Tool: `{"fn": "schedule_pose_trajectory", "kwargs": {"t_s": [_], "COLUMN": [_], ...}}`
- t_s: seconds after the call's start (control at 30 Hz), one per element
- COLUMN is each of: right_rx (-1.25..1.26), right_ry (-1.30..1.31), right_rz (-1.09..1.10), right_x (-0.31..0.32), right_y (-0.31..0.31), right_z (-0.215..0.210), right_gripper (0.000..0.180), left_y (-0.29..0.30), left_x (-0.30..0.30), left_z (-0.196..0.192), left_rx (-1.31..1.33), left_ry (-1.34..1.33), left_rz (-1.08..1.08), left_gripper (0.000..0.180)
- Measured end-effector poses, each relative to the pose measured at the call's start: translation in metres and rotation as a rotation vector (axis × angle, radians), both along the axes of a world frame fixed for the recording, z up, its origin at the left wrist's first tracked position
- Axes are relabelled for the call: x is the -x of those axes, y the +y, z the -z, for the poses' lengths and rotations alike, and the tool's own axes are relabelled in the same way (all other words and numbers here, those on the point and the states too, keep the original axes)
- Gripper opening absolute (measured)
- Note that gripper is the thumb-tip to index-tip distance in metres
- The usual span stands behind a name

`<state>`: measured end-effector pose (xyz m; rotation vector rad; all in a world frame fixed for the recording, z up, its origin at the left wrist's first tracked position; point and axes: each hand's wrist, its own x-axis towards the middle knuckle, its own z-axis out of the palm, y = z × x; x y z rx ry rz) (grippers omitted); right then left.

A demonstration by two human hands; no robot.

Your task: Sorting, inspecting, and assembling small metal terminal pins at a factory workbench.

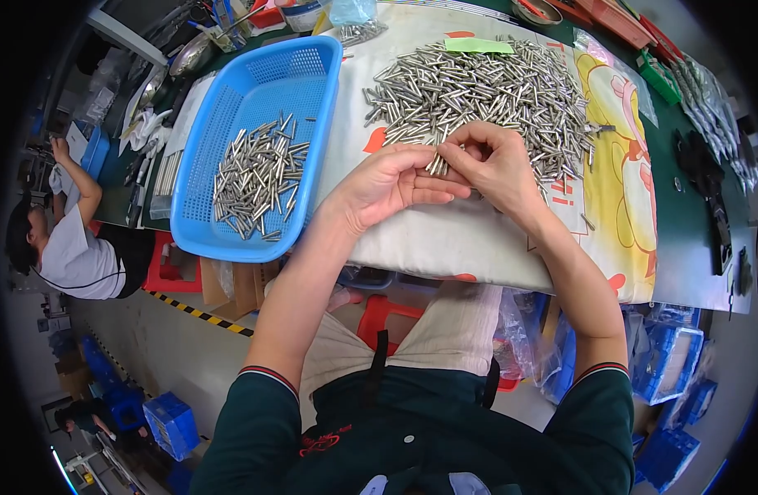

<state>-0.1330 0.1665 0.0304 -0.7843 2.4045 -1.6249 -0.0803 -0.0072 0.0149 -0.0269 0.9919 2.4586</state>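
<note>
Over the near edge of a large heap of short silvery metal pins point(494, 87), my two hands meet. My left hand point(387, 183) is turned palm up, thumb and fingers closing on a few metal pins point(437, 167) that show between the hands. My right hand point(501, 169) comes in from the other side, its thumb and index finger pinched together by the left fingertips. What sits in that pinch is hidden. To the left stands a blue perforated plastic basket point(188, 165) with a smaller pile of similar pins point(259, 177) in it.
A pale patterned cloth point(428, 247) covers the table under the heap. A green paper slip point(478, 46) lies on the pins. At right are a green bin point(658, 78) and a black strap-like object point(709, 186). Another person point(82, 256) sits at far left.
</note>
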Motion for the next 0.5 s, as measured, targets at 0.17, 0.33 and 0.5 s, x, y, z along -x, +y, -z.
{"fn": "schedule_pose_trajectory", "kwargs": {"t_s": [0.17,0.33,0.5], "right_rx": [-0.006,-0.008,-0.084], "right_ry": [0.009,0.125,0.396], "right_rz": [0.006,-0.004,-0.115], "right_x": [0.002,-0.0006,0.0032], "right_y": [0.0011,-0.0006,0.0042], "right_z": [0.003,-0.0032,0.0027], "right_gripper": [0.017,0.023,0.034], "left_y": [-0.0001,-0.0021,-0.0007], "left_x": [0.0003,0.0005,0.0021], "left_z": [0.0007,0.0058,0.0054], "left_rx": [-0.001,-0.082,-0.057], "left_ry": [-0.026,-0.008,0.006], "left_rz": [0.024,-0.001,0.008], "left_gripper": [0.034,0.034,0.037]}}
